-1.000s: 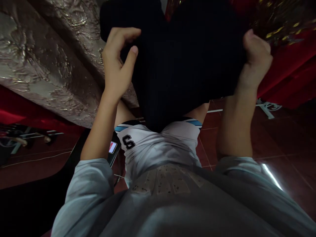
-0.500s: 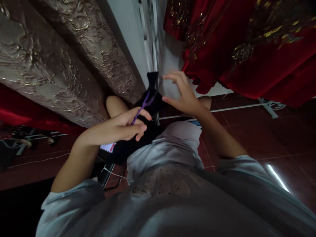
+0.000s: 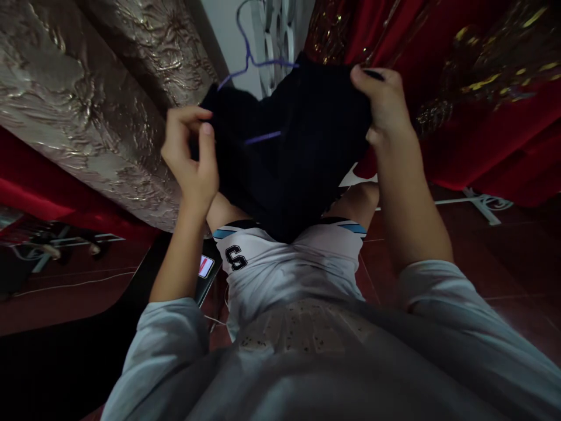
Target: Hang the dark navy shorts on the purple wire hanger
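Observation:
A dark navy garment point(image 3: 307, 140) is spread out above my lap, on a purple clothes hanger point(image 3: 249, 55). The hanger's hook points away from me, and part of its lower bar shows against the cloth. My left hand point(image 3: 190, 149) pinches the garment's left shoulder between thumb and fingers. At the opposite shoulder my right hand point(image 3: 388, 105) grips the cloth, with the thumb on top. What kind of garment it is, I cannot tell; its lower part hangs in shadow over my thighs.
Beige embossed fabric point(image 3: 118, 117) hangs at the left, and red cloth with gold sequins point(image 3: 486, 111) hangs at the right. A white metal rack foot point(image 3: 484, 204) stands on the red tiled floor. A lit phone point(image 3: 205, 266) lies beside my left thigh.
The hanger, earlier in my left hand, now sits within the dark garment. Both hands have moved apart and taken hold of its shoulders. The garment has come up and been spread out.

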Motion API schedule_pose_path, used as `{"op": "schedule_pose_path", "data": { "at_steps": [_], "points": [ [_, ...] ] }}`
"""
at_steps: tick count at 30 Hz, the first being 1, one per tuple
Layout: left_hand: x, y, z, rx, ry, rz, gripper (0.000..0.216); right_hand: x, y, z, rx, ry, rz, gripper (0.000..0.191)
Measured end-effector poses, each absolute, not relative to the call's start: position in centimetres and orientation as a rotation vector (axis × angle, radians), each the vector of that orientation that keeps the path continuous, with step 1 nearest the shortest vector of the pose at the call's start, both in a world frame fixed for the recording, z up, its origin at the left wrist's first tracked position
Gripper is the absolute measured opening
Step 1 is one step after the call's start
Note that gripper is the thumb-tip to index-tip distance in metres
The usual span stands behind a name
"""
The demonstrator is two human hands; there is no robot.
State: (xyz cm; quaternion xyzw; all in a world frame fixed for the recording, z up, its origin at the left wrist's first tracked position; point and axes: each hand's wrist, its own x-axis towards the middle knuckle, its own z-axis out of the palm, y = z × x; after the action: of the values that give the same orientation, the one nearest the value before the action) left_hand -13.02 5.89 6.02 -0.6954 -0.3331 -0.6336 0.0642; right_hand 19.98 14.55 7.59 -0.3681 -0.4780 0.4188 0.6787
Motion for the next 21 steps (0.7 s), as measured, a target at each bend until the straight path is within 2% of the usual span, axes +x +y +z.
{"op": "schedule_pose_path", "data": {
  "at_steps": [4, 7, 11, 14, 17, 21],
  "points": [
    [-10.4, 5.2, 3.4, -2.501, -1.152, -1.45, 0.036, 22.1, 15.2, 6.1, -0.706, -0.979, 0.866, 0.014],
    [-9.0, 5.1, 0.7, -2.649, -1.366, -1.228, 0.051, 23.4, 12.9, 2.9, -0.76, -0.957, 0.804, 0.031],
    [-6.7, 4.3, -2.8, -2.632, -1.362, -1.607, 0.057, 22.6, 10.2, -0.3, -0.857, -0.957, 0.694, 0.039],
    [-4.6, 4.5, -4.9, -2.42, -1.373, -1.977, 0.068, 20.8, 9.1, -1.3, -0.887, -0.868, 0.529, 0.033],
    [-2.5, 6.5, -6.5, -2.076, -1.502, -2.19, 0.08, 19.2, 7.2, -2.6, -0.918, -0.768, 0.356, 0.023],
    [-0.6, 8.9, -7.6, -1.793, -1.647, -2.477, 0.07, 16.5, 3.4, -5.5, -1.171, -0.713, 0.076, 0.024]
  ]
}}
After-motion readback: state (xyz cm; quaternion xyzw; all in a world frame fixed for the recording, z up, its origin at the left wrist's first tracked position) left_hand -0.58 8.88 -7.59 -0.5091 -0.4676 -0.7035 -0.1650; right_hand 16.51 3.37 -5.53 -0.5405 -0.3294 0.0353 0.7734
